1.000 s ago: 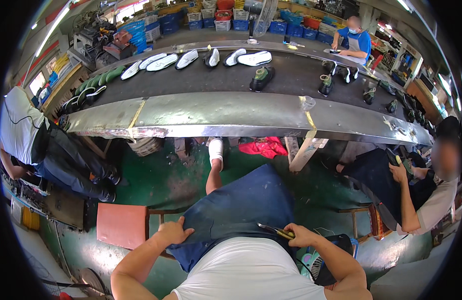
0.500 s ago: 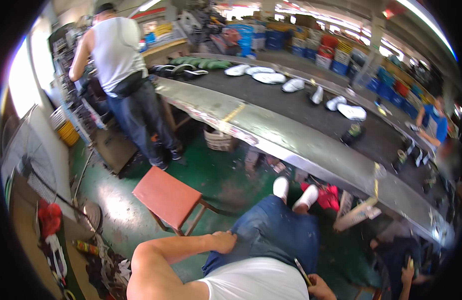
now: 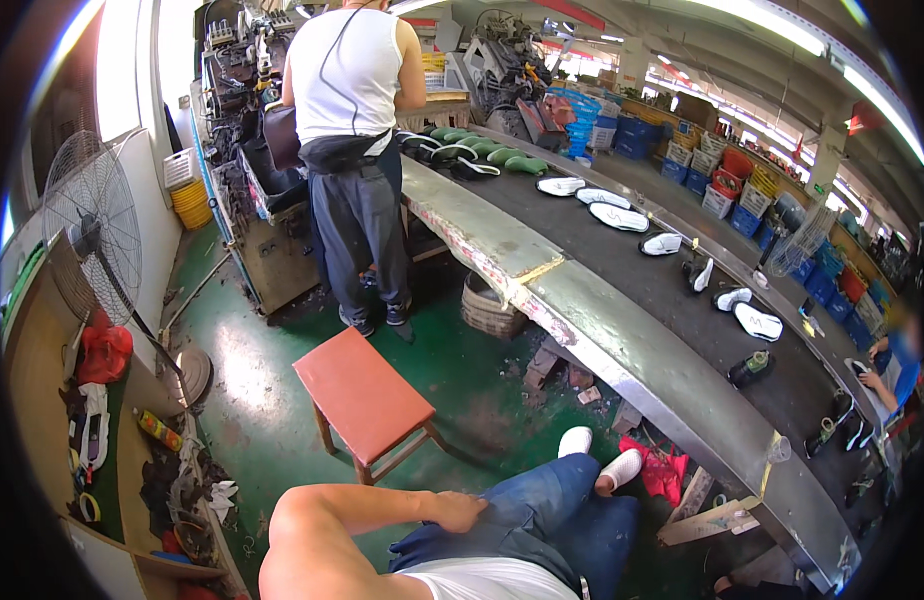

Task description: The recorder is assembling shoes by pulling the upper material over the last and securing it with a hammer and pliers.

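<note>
My left hand [image 3: 457, 511] rests against the upper thigh of my blue jeans [image 3: 552, 495], its fingers curled in toward the fabric. Whatever those fingers hold, if anything, is hidden. My right hand is out of the picture. Beside the hem of my white shirt, a slim light-coloured piece [image 3: 584, 588] just shows at the bottom edge; its kind cannot be made out. Ahead of my left hand stands a stool [image 3: 364, 390] with a reddish-brown seat, which the hand does not touch.
A long conveyor with a metal edge [image 3: 592, 290] runs diagonally, carrying white shoe parts [image 3: 618, 217] and green shoe-shaped pieces [image 3: 502, 155]. A co-worker [image 3: 347, 110] stands at a machine. At left are a fan [image 3: 87, 232] and a shelf [image 3: 42, 400]; a basket [image 3: 492, 308] sits under the conveyor.
The view has swung, so the stool, conveyor and co-worker sit further right or lower. My right hand, earlier holding a slim object at the lower edge, has left the picture. My left hand stays at my thigh.
</note>
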`<move>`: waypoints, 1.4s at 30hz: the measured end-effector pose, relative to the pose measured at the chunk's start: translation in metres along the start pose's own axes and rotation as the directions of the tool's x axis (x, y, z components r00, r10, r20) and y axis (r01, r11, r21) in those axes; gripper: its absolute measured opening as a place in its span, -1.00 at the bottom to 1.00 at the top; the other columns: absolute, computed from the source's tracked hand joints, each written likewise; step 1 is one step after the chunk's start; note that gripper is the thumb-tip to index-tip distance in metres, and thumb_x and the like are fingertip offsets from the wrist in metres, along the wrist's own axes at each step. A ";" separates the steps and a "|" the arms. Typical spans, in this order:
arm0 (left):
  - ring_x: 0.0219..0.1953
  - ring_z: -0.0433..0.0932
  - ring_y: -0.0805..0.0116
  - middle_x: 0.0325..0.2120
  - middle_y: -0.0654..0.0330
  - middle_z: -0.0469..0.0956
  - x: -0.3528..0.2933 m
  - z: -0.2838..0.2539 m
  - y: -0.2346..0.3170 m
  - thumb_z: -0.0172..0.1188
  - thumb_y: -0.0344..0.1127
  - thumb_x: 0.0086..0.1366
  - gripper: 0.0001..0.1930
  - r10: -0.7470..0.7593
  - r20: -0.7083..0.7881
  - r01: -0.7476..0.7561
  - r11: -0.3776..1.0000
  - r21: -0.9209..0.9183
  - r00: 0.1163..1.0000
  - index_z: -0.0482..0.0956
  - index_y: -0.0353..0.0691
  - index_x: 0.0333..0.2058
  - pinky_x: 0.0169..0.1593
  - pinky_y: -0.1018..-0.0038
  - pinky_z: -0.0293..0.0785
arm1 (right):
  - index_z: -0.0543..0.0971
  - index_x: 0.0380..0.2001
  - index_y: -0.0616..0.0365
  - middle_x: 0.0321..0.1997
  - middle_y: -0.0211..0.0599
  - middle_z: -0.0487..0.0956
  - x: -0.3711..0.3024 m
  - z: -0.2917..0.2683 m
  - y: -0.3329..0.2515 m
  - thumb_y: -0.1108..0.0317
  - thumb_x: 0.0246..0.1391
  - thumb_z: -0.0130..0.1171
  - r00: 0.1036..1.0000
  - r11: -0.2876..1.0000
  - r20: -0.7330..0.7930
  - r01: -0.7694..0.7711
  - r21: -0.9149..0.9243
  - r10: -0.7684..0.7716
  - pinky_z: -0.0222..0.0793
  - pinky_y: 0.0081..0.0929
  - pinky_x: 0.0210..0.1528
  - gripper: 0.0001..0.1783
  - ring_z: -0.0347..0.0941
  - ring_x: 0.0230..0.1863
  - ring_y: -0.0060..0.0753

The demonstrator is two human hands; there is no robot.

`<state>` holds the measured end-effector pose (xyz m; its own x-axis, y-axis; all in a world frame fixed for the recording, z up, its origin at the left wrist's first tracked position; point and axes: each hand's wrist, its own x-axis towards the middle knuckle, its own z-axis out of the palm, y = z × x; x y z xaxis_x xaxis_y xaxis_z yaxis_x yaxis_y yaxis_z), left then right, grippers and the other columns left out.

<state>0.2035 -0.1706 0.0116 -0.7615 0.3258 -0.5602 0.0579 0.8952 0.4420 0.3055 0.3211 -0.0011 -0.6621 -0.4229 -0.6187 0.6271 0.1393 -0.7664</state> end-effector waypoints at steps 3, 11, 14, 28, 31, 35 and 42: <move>0.20 0.44 -0.12 0.20 -0.14 0.40 0.004 -0.003 0.002 -0.03 -0.22 0.41 -0.51 0.003 0.021 -0.003 1.000 0.004 1.000 0.30 -0.33 0.23 0.24 0.10 0.36 | 0.33 0.22 0.21 0.08 -0.30 0.50 0.001 0.000 0.000 -0.15 -0.28 0.57 1.000 1.000 0.001 -0.006 0.026 0.006 0.35 -0.31 0.14 0.08 0.42 0.10 -0.35; 0.19 0.45 -0.15 0.17 -0.17 0.43 0.006 0.010 0.004 -0.02 -0.27 0.37 -0.51 0.065 -0.007 -0.065 0.997 -0.041 0.998 0.32 -0.34 0.23 0.21 0.08 0.37 | 0.37 0.17 0.18 -0.05 -0.35 0.52 -0.019 0.018 -0.020 0.09 -0.16 0.53 1.000 0.990 -0.002 0.022 0.138 -0.022 0.41 -0.44 -0.09 -0.14 0.46 -0.11 -0.45; 0.18 0.46 -0.15 0.14 -0.16 0.46 0.001 0.003 0.003 -0.01 -0.24 0.38 -0.51 0.095 -0.048 -0.097 0.994 -0.040 0.994 0.33 -0.33 0.22 0.21 0.07 0.37 | 0.42 0.09 0.17 -0.15 -0.40 0.52 -0.031 0.020 -0.042 0.36 -0.03 0.36 0.989 0.964 -0.053 -0.119 0.238 0.135 0.39 -0.52 -0.22 -0.42 0.45 -0.24 -0.51; 0.12 0.49 -0.21 0.06 -0.33 0.46 0.005 -0.025 -0.005 0.08 -0.14 0.30 -0.48 -0.054 0.046 0.051 0.996 0.067 0.997 0.32 -0.45 0.09 0.18 0.06 0.42 | 0.46 0.00 0.24 -0.06 0.05 0.59 0.036 -0.036 -0.235 0.18 -0.06 0.46 0.675 0.392 -0.149 0.224 -0.892 -0.723 0.46 -0.15 0.04 -0.39 0.55 -0.03 0.09; 0.11 0.50 -0.22 0.03 -0.34 0.47 -0.003 -0.018 -0.015 0.09 -0.13 0.30 -0.43 -0.022 -0.052 0.024 0.999 0.039 0.998 0.30 -0.43 0.14 0.17 0.07 0.43 | 0.38 0.14 0.27 0.06 0.15 0.50 0.087 -0.074 -0.300 0.13 0.05 0.37 0.466 0.201 -0.123 0.120 -0.972 -0.876 0.34 -0.06 0.16 -0.32 0.41 0.11 0.23; 0.13 0.48 -0.21 0.05 -0.33 0.48 0.009 -0.002 -0.042 0.11 -0.10 0.31 -0.39 -0.020 -0.117 0.025 0.998 0.049 0.993 0.30 -0.41 0.20 0.20 0.10 0.41 | 0.45 0.10 0.23 0.11 0.08 0.48 0.148 -0.136 -0.360 0.09 0.09 0.30 0.452 0.296 -0.274 -0.023 -0.955 -0.849 0.31 -0.07 0.18 -0.40 0.38 0.17 0.15; 0.14 0.49 -0.15 0.05 -0.21 0.53 0.050 -0.118 -0.014 0.20 -0.12 0.28 -0.47 -0.019 -0.280 -0.013 0.994 -0.113 0.960 0.48 -0.38 0.12 0.24 0.19 0.40 | 0.53 0.04 0.18 0.11 -0.12 0.53 0.204 -0.184 -0.336 0.06 0.00 0.32 0.304 0.308 -0.323 -0.098 -0.946 -0.896 0.17 -0.09 0.26 -0.42 0.35 0.24 -0.05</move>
<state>0.0884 -0.2027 0.0603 -0.9128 0.2102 -0.3502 -0.0056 0.8510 0.5252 -0.1159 0.3533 0.0987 -0.8959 0.0361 0.4427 -0.1299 0.9318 -0.3390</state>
